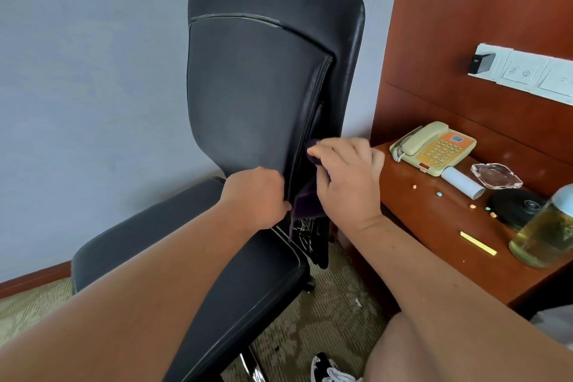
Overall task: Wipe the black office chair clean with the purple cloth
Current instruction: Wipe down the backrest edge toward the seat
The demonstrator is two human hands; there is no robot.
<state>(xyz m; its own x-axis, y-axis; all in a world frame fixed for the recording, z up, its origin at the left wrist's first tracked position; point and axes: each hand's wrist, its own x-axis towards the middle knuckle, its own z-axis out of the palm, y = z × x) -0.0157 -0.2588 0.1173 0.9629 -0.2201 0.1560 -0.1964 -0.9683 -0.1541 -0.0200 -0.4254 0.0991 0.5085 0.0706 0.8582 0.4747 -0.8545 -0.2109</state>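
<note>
The black office chair point(248, 96) stands in front of me with its backrest upright and its seat toward the lower left. A loose front panel of the backrest is peeled away on its right edge. My left hand point(257, 195) grips the bottom edge of that panel. My right hand point(347, 177) holds the purple cloth point(305, 203) and presses it into the gap behind the panel. Most of the cloth is hidden by the hand and the panel; a corner shows above the thumb and a fold hangs below.
A wooden desk point(434, 226) stands right of the chair, carrying a beige telephone point(434, 147), a glass ashtray point(496, 175), a white roll point(462, 183), a black round object point(517, 206) and a jar of yellow liquid point(545, 232). A grey wall lies behind, carpet below.
</note>
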